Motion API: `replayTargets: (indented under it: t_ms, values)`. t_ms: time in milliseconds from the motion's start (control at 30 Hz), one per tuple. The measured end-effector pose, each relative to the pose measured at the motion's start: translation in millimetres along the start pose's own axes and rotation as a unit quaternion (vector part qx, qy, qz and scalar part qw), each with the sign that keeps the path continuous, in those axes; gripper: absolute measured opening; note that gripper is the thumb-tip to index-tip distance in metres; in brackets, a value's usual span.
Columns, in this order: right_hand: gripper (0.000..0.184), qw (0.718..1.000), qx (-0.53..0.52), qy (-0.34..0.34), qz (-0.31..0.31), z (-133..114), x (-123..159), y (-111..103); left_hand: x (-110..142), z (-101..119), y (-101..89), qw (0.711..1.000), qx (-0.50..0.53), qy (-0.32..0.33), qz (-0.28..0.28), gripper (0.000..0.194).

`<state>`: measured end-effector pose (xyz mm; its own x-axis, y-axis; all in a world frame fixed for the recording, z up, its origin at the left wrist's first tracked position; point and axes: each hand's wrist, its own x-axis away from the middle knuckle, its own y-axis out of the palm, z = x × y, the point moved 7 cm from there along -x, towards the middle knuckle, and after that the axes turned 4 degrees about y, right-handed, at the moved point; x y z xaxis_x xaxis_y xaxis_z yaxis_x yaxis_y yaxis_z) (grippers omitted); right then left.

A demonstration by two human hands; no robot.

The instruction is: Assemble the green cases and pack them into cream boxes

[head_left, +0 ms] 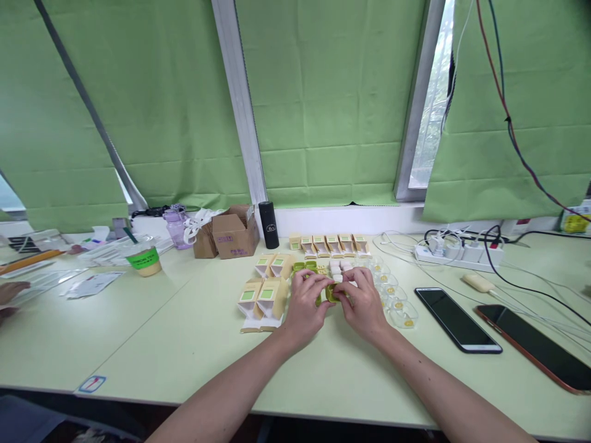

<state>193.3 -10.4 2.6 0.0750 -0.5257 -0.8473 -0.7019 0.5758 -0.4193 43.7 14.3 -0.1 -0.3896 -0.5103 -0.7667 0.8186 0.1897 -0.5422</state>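
Note:
Between my left hand (305, 307) and my right hand (365, 306), the fingertips pinch a small olive-green plastic piece (329, 292), partly covered by the fingers. More green pieces (305, 266) lie just behind my left hand. Several small white blocks (339, 266) sit behind my right hand. To its right are clear plastic shells (402, 312) with yellow spots, set in a group. Open cream cartons (272, 295) with green labels stand left of my left hand. A row of similar cartons (333, 245) lines the back.
Two phones (458, 320) and a white power strip (462, 255) with cables lie to the right. A cardboard box (235, 232), black bottle (268, 225) and purple bottle (176, 226) stand at the back left. Nearer is a drink cup (144, 258). Another person's hand (13, 292) shows at the left edge.

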Motion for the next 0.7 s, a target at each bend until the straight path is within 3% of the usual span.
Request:
replayTargets:
  t_ms: [700]
  values:
    - [0.02, 1.0, -0.007, -0.018, 0.0, 0.1, 2.5, 2.8, 0.8, -2.2, -0.5, 0.998, -0.062, -0.003, 0.004, 0.05]
